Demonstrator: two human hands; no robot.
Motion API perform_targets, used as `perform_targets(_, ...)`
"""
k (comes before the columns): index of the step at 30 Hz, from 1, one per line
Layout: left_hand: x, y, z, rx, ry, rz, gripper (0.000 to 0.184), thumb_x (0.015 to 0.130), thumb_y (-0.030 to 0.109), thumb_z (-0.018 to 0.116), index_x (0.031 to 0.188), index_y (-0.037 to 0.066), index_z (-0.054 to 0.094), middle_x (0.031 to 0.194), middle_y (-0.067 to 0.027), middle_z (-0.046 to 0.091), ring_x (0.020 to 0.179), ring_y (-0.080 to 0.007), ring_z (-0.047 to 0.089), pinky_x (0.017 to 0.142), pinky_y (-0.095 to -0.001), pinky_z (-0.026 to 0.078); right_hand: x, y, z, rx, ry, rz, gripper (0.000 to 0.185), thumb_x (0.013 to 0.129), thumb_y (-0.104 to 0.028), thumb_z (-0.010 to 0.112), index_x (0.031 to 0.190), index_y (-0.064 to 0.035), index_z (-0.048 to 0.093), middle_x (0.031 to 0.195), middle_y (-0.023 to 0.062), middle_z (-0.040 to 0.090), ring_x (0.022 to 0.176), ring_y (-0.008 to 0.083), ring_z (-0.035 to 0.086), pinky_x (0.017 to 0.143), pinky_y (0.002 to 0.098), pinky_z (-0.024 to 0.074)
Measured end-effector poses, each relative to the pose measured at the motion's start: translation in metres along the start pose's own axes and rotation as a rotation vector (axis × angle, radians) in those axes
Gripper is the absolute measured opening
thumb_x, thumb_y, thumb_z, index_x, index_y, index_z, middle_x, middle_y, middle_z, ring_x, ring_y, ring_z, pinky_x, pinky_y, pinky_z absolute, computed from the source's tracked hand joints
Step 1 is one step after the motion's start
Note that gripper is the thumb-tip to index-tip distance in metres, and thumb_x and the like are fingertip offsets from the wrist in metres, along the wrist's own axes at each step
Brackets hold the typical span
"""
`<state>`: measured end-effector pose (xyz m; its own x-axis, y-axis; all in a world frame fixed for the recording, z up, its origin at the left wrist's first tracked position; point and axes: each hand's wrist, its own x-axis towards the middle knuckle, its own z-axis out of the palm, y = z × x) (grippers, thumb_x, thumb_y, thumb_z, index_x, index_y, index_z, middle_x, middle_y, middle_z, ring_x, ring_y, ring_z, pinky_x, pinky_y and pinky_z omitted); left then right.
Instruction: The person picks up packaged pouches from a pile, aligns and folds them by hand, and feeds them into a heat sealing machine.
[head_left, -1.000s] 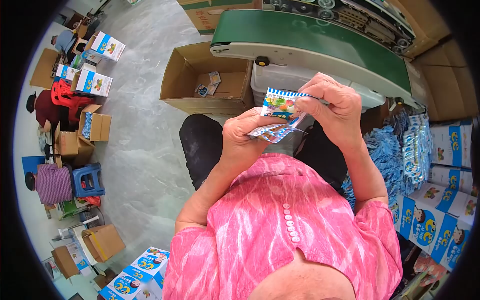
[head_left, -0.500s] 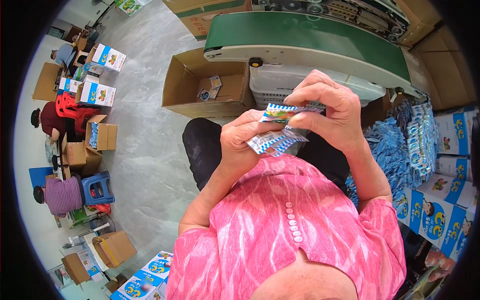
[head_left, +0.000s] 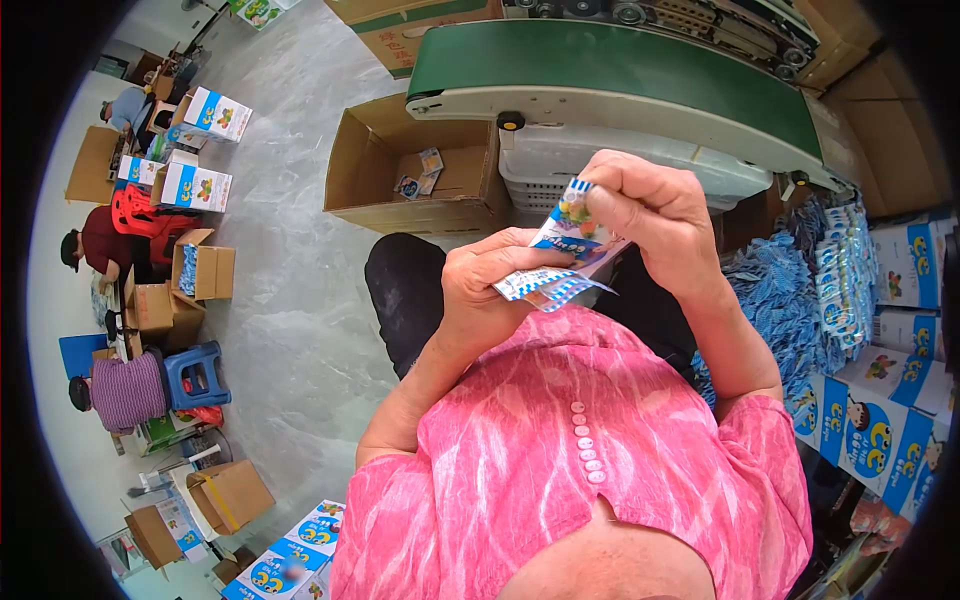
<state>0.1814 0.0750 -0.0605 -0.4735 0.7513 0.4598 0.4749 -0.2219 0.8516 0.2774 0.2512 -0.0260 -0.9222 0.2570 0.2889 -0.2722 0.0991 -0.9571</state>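
Several small printed packets [head_left: 565, 240] with blue-and-white striped edges are between my two hands, above my lap. My left hand [head_left: 490, 275] is closed round their left side, with the thumb on top and packet ends fanned out below it. My right hand [head_left: 655, 220] pinches the upper right part of the top packet, which tilts upward. The fingers of my right hand cover part of its print. Beyond my left hand, an open cardboard box [head_left: 430, 209] holds a few similar packets [head_left: 428, 178].
A green conveyor belt [head_left: 610, 75] crosses in front, above a translucent white bin [head_left: 545, 165]. Strips of blue packets [head_left: 775, 300] are heaped at the right beside printed cartons [head_left: 865, 435]. At the far left, people sit near a blue stool [head_left: 198, 378] and open boxes [head_left: 228, 495].
The top packet has turned from nearly flat to a steeper upward tilt. My right hand has moved slightly left, its fingers now more curled over the packet. My left hand has barely moved.
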Motion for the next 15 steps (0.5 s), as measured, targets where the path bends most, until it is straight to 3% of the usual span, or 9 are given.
perform_targets(1, -0.001, 0.0, -0.001, -0.003, -0.006, -0.028, 0.023, 0.065, -0.003, 0.077, 0.087, 0.0, 0.071, 0.094, -0.0104, 0.07, 0.083, -0.0184, 0.067, 0.073, -0.0273, 0.053, -0.002, 0.001, 0.0, 0.144, 0.002, 0.152, 0.021, 0.093, -0.017, 0.056, 0.095, 0.002, 0.065, 0.088, 0.0061, 0.063, 0.078, 0.0138, 0.056, 0.069, 0.0268, 0.0433)
perform_targets(3, -0.003, -0.002, -0.002, 0.003, 0.0, -0.058, 0.02, 0.067, -0.004, 0.076, 0.086, 0.0, 0.071, 0.094, -0.0095, 0.07, 0.083, -0.0177, 0.067, 0.073, -0.0271, 0.053, -0.002, 0.003, 0.002, 0.136, 0.087, 0.126, 0.025, 0.095, -0.02, 0.053, 0.1, 0.0021, 0.064, 0.091, 0.0056, 0.063, 0.08, 0.0126, 0.055, 0.071, 0.026, 0.0431)
perform_targets(5, -0.009, -0.012, -0.007, -0.154, 0.155, -0.309, 0.018, 0.071, -0.003, 0.075, 0.088, 0.001, 0.071, 0.093, -0.0069, 0.07, 0.082, -0.0159, 0.067, 0.073, -0.0277, 0.053, 0.004, 0.006, 0.011, 0.134, 0.242, 0.067, 0.034, 0.1, -0.027, 0.046, 0.109, 0.0025, 0.062, 0.095, 0.0046, 0.062, 0.084, 0.0102, 0.054, 0.075, 0.0245, 0.0426)
perform_targets(6, -0.011, -0.017, -0.013, -0.232, 0.24, -0.426, 0.017, 0.073, -0.002, 0.074, 0.089, 0.002, 0.071, 0.093, -0.0056, 0.069, 0.082, -0.0151, 0.066, 0.073, -0.0281, 0.053, 0.005, 0.01, 0.01, 0.148, 0.214, 0.058, 0.034, 0.1, -0.027, 0.046, 0.109, 0.0025, 0.062, 0.095, 0.0046, 0.062, 0.084, 0.0102, 0.054, 0.075, 0.0245, 0.0426)
perform_targets(7, -0.009, -0.024, -0.022, -0.213, 0.267, -0.422, 0.017, 0.073, -0.002, 0.074, 0.089, 0.002, 0.071, 0.093, -0.0056, 0.069, 0.082, -0.0151, 0.066, 0.073, -0.0281, 0.053, 0.002, 0.016, 0.002, 0.104, 0.204, 0.062, 0.036, 0.1, -0.028, 0.045, 0.112, 0.002, 0.061, 0.097, 0.0049, 0.062, 0.086, 0.0093, 0.053, 0.076, 0.0241, 0.0421)
perform_targets(9, 0.009, -0.044, -0.048, -0.26, 0.618, -0.373, 0.019, 0.079, 0.002, 0.072, 0.097, 0.004, 0.068, 0.095, -0.0028, 0.068, 0.083, -0.0137, 0.065, 0.072, -0.0294, 0.054, 0.0, 0.027, -0.005, 0.068, 0.175, 0.059, 0.037, 0.1, -0.029, 0.044, 0.115, 0.0015, 0.06, 0.098, 0.0053, 0.062, 0.087, 0.0084, 0.052, 0.078, 0.0237, 0.0417)
perform_targets(12, 0.033, -0.096, -0.092, -0.522, 0.774, -0.313, 0.025, 0.082, 0.004, 0.069, 0.106, 0.005, 0.063, 0.099, -0.0036, 0.067, 0.086, -0.0153, 0.065, 0.071, -0.0317, 0.055, -0.006, 0.04, -0.004, 0.046, 0.201, 0.099, 0.036, 0.1, -0.028, 0.044, 0.114, 0.001, 0.06, 0.099, 0.0048, 0.063, 0.085, 0.008, 0.052, 0.076, 0.0242, 0.0425)
perform_targets(15, 0.04, -0.11, -0.115, -0.578, 0.96, -0.528, 0.025, 0.085, 0.004, 0.066, 0.11, 0.006, 0.06, 0.102, -0.004, 0.065, 0.088, -0.0169, 0.065, 0.074, -0.0336, 0.055, -0.013, 0.048, -0.001, 0.012, 0.184, 0.125, 0.033, 0.099, -0.025, 0.046, 0.114, 0.0007, 0.061, 0.099, 0.0044, 0.063, 0.084, 0.0082, 0.053, 0.075, 0.0238, 0.043)
